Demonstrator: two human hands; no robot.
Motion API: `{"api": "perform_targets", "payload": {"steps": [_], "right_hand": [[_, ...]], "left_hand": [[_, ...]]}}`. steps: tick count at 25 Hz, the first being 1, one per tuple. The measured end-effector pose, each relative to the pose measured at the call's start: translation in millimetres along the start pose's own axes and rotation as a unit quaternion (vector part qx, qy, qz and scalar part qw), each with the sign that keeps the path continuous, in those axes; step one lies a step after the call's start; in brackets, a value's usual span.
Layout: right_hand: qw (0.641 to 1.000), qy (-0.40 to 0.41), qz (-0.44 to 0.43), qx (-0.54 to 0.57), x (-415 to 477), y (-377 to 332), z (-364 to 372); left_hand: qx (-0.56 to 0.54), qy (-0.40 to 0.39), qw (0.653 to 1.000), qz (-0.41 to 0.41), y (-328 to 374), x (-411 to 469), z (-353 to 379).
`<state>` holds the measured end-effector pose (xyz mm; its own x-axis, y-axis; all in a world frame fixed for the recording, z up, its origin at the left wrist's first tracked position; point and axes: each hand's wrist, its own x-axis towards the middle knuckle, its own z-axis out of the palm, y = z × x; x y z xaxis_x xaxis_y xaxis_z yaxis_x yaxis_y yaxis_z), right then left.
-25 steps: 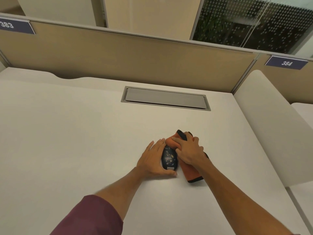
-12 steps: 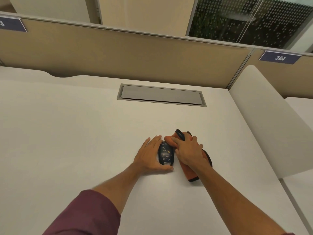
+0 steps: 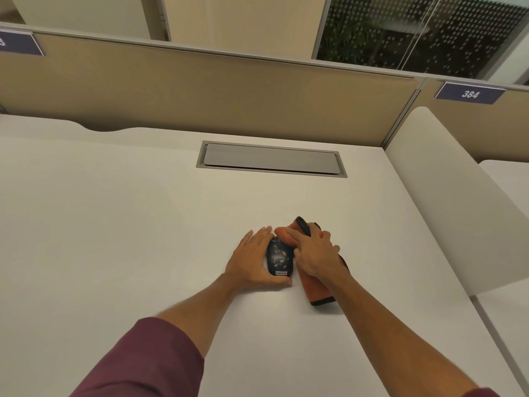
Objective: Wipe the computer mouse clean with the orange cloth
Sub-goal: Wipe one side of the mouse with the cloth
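A dark blue computer mouse (image 3: 280,260) with light flecks and a small label lies on the white desk (image 3: 114,224). My left hand (image 3: 252,262) cups its left side, thumb under its near end, holding it in place. An orange cloth with a dark edge (image 3: 317,290) lies to the right of the mouse. My right hand (image 3: 313,253) presses a bunched part of the cloth against the mouse's far right top. The far end of the mouse is hidden under cloth and fingers.
A grey cable hatch (image 3: 272,159) is set into the desk behind the hands. A tan partition (image 3: 200,90) runs along the back. A white rounded divider (image 3: 446,202) bounds the desk on the right.
The view has shifted slightly. My right hand with the cloth has slid a little over the far end of the mouse; my left hand keeps its hold.
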<state>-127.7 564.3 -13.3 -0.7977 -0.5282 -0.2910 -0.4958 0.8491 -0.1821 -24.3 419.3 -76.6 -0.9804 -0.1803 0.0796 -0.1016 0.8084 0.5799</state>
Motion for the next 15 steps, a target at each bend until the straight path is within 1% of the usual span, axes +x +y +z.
{"api": "perform_targets", "payload": {"steps": [3,6,8,12,15], "right_hand": [[0.999,0.004,0.030,0.010,-1.2,12.0,0.4],[0.998,0.034,-0.019,0.052,-7.2,15.1,0.6],[0.998,0.034,-0.043,0.044,-14.3,14.7,4.3],[0.999,0.025,-0.010,0.034,-29.6,29.3,16.4],[0.996,0.047,-0.013,0.078,-30.6,35.8,12.4]], "left_hand": [[0.012,0.000,1.000,-0.002,-2.9,-0.5,2.5],[0.012,-0.005,1.000,0.003,-3.9,0.7,3.1],[0.018,-0.017,1.000,0.006,-4.9,1.9,4.0],[0.031,-0.018,0.999,0.003,-5.5,2.0,5.9],[0.028,-0.013,1.000,-0.002,-5.4,1.8,6.2]]}}
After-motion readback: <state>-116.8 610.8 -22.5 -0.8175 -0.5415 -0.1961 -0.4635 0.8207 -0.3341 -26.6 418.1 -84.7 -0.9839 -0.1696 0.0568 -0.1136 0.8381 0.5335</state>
